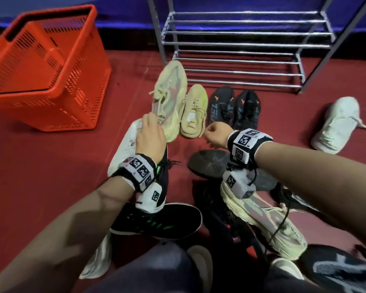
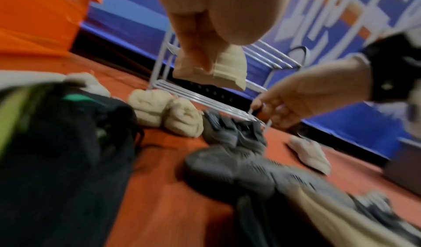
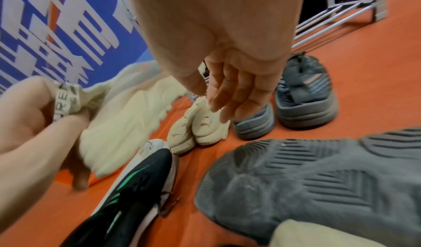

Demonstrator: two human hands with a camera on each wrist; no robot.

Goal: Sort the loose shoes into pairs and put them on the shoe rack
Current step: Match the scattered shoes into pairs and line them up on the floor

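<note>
Your left hand (image 1: 150,138) covers the heel of the large cream shoe (image 1: 170,96), so you cannot see from the head view how the fingers sit on it. The left wrist view is smeared by motion blur: the black shoe (image 2: 68,151) beside it loses all detail. The shoe rack (image 1: 245,49) is cut off by the top edge. Near your knees, the white shoe (image 1: 97,261) is half hidden under your left forearm, and the grey shoe (image 1: 342,269) runs off the bottom edge.

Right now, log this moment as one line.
left hand: holds beige shoe by heel | right hand: empty, open | rack: no shoes | black pair: floor
</note>
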